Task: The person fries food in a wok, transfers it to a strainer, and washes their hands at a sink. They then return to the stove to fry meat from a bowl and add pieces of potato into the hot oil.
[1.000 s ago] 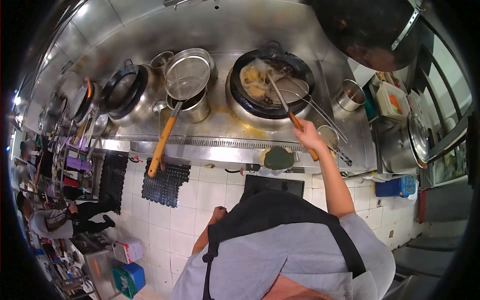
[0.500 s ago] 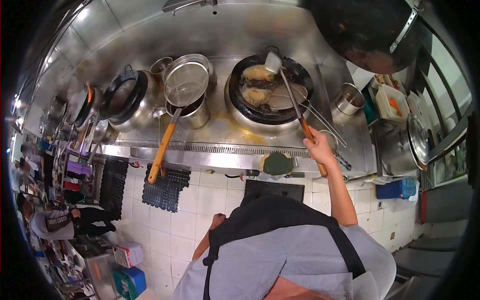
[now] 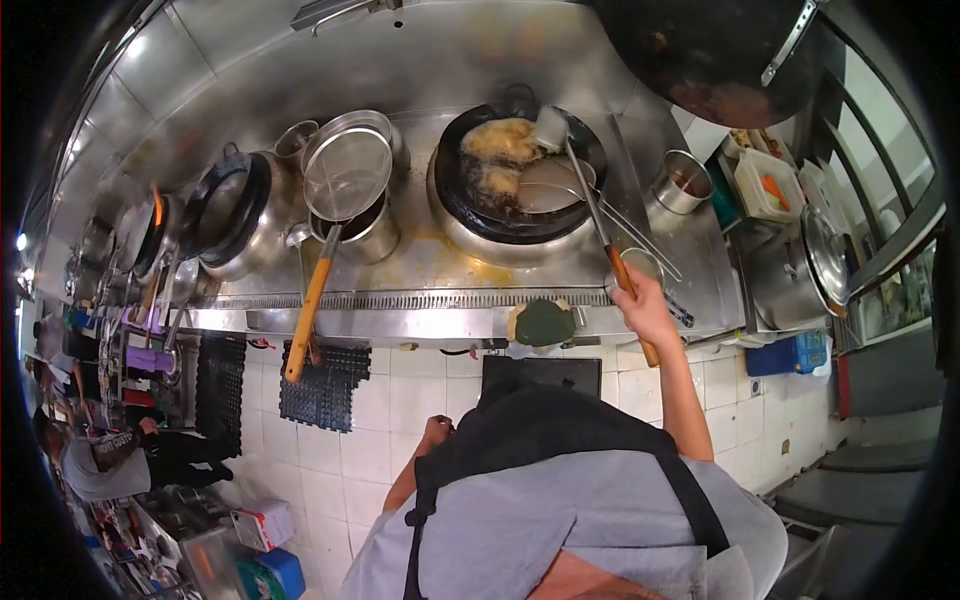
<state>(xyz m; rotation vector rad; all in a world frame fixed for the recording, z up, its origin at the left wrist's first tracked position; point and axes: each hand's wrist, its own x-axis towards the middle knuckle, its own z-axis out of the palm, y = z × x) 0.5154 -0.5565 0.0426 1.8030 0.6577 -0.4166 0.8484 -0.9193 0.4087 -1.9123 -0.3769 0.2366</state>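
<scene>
My right hand (image 3: 645,305) is wrapped round the wooden handle of a long metal spatula (image 3: 588,192). The spatula's blade dips at the back of a black wok (image 3: 460,212), touching or close beside a golden piece of food (image 3: 500,140) in dark, bubbling oil. A second golden piece (image 3: 498,181) lies nearer the front. Next to it a round wire skimmer (image 3: 556,184) rests in the wok, its handle over the right rim. My left hand (image 3: 437,430) hangs low by the apron with its fingers curled; whether it holds anything is hidden.
A strainer (image 3: 347,170) with a wooden handle lies across a steel pot (image 3: 372,238). Another wok (image 3: 228,215) sits further left. A steel cup (image 3: 683,182) is on the right, and a green cloth (image 3: 544,323) lies at the counter's front edge. A person (image 3: 95,465) stands far left.
The spatula's blade has shifted slightly right relative to the wok, and the back food piece has moved or turned. The camera view has also shifted a little. My left hand stays low.
</scene>
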